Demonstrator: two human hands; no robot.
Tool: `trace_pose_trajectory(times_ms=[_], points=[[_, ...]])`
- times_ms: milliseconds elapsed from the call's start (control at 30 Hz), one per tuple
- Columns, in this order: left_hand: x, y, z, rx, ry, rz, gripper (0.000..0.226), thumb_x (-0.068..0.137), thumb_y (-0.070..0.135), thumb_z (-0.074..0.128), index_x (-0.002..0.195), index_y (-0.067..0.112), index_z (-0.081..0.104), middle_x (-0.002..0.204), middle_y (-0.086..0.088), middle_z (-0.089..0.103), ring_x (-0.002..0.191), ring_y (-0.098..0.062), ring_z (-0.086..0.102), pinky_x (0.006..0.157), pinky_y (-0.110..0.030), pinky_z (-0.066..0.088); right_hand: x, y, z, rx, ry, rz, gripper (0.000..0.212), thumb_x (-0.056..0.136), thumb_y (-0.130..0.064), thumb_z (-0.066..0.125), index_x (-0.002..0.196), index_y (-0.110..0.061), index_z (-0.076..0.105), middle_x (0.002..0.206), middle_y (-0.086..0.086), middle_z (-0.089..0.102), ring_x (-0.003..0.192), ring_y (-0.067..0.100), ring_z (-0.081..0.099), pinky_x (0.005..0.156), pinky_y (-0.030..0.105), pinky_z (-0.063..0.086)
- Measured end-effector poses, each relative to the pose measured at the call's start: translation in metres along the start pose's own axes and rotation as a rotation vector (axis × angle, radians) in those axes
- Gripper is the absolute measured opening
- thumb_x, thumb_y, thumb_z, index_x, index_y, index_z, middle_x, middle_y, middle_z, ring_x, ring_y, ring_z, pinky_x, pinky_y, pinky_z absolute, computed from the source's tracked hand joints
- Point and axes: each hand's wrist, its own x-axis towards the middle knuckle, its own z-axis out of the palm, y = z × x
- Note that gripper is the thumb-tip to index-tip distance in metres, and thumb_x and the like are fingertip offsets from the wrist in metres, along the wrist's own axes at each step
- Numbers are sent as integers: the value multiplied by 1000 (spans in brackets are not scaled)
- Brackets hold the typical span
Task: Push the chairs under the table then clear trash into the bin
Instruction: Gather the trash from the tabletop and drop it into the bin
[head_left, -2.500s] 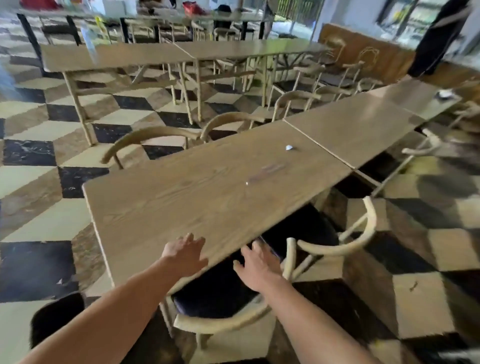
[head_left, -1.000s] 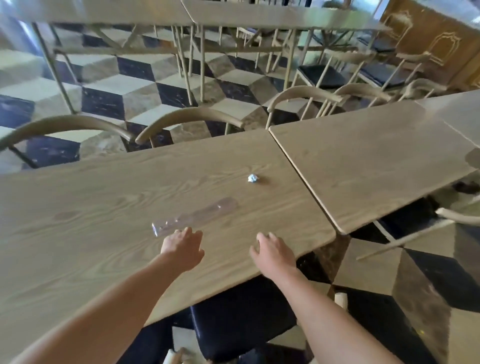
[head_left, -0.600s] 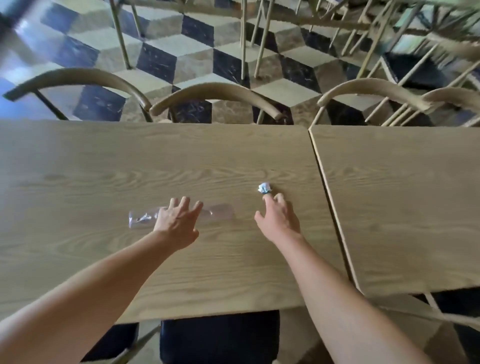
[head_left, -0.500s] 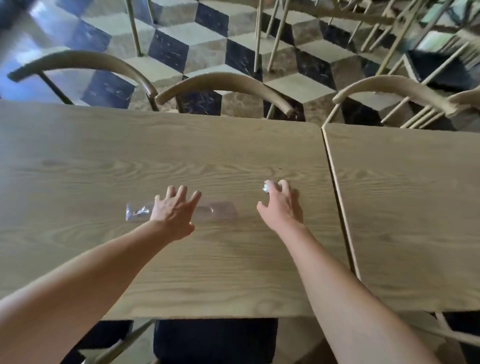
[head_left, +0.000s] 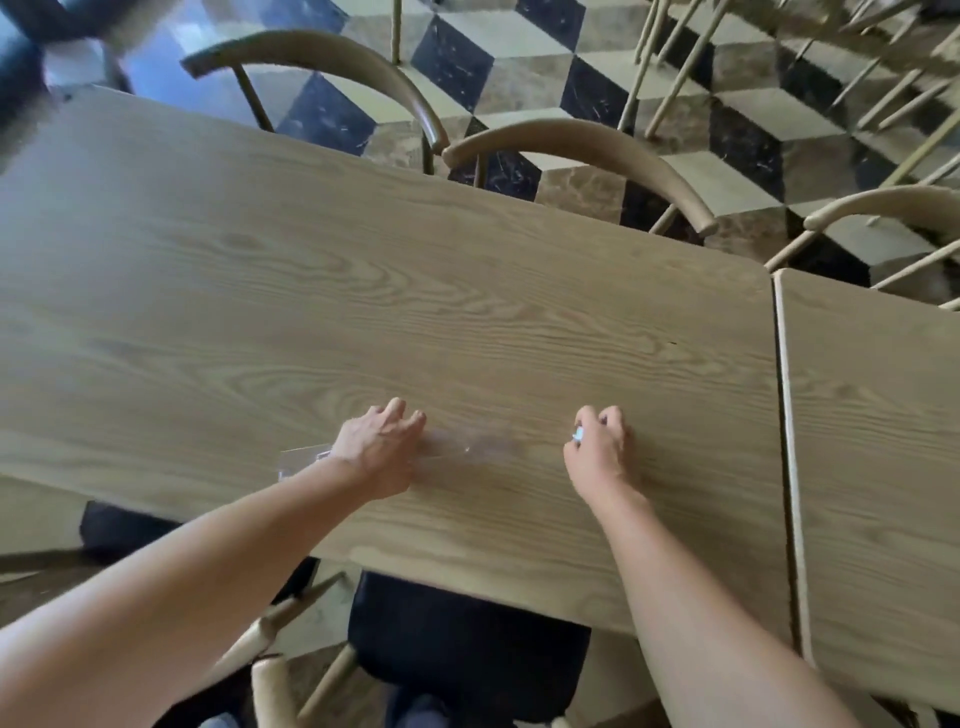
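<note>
My left hand (head_left: 382, 449) lies spread on the clear wrapper (head_left: 467, 447); my right hand (head_left: 597, 449) pinches the crumpled scrap (head_left: 577, 434) on the table (head_left: 363, 291). 2 chair backs (head_left: 332, 62) curve beyond the far edge.

— What lies under your tables?
— A tiled floor (head_left: 524, 36) patterned like stacked cubes: black, beige and brown marbled diamonds.
— Anything farther off, on your right?
— Thin pale wooden legs (head_left: 675, 67) of other furniture stand on those tiles at the top right, blurred towards the corner.
</note>
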Motion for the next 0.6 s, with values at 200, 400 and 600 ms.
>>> trace_pose_trajectory(times_ms=[200, 400, 600], points=[[-85, -86, 14, 15, 20, 3, 48, 90, 17, 60, 135, 19, 42, 123, -4, 50, 113, -26, 56, 73, -34, 45, -102, -93, 50, -123, -215, -59, 21, 84, -2, 47, 93, -21, 44, 109, 3, 33, 98, 28, 44, 75, 35, 44], [-209, -222, 21, -12, 86, -66, 38, 87, 17, 59, 123, 20, 47, 120, -4, 57, 114, -29, 59, 79, -38, 48, -216, -239, 70, -184, -222, -151, 24, 89, 1, 45, 107, -11, 55, 114, 13, 52, 109, 35, 52, 79, 32, 40], [-323, -362, 37, -5, 156, -229, 42, 87, 20, 61, 127, 20, 49, 117, -3, 58, 107, -28, 61, 73, -37, 48, -315, -396, 94, -178, -275, -412, 23, 94, -2, 47, 113, -11, 54, 122, 11, 49, 117, 32, 47, 83, 35, 43]])
